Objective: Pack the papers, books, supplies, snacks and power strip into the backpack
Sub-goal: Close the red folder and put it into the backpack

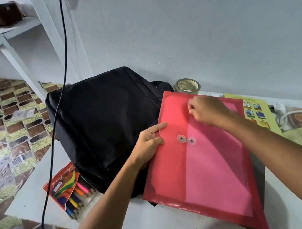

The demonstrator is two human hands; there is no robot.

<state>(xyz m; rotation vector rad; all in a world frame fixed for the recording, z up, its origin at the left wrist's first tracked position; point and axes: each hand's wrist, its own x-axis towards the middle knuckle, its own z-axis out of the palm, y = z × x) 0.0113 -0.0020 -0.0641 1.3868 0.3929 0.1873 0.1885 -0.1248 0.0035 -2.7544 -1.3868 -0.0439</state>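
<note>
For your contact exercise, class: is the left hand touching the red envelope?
Touching. The head view shows the left hand holding the red envelope's left edge, thumb lying on top beside the string clasp.

Table surface (42, 185) bare at the near left corner and along the front edge below the red folder (203, 157); black backpack (106, 119) fills the centre left, lying flat against the wall; folder overlaps its right edge and covers the middle; coloured pencil pack (66, 188) lies touching the backpack's near left corner; black cable (59, 105) hangs across the backpack's left side; tape roll (187, 84), yellow booklet (254, 111) and white power strip (280, 110) crowd the far right by the wall.
</note>
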